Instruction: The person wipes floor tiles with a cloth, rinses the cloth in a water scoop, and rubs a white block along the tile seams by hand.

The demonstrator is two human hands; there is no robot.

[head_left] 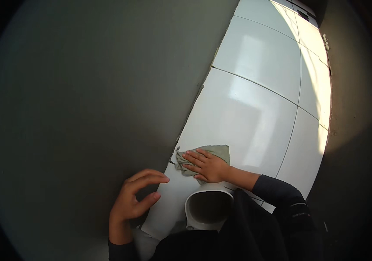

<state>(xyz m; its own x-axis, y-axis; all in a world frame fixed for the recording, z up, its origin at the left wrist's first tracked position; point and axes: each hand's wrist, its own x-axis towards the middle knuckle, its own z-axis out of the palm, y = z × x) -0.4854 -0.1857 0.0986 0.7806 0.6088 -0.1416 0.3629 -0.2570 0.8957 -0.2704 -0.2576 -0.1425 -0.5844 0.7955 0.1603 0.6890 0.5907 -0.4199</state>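
Observation:
A grey-green cloth [219,152] lies crumpled on the white tiled surface [246,117], near its left edge. My right hand [206,166] is pressed flat on the cloth with its fingers spread toward the left. My left hand [139,193] is raised at the lower left, beside the edge of the tiles. Its fingers are curved and apart from the thumb, and nothing is between them.
A white rounded object with a dark opening [210,208] is just below my right hand. A dark grey surface [86,87] borders the tiles on the left. Sunlight falls along the tiles' right side, with small debris [325,41] beyond.

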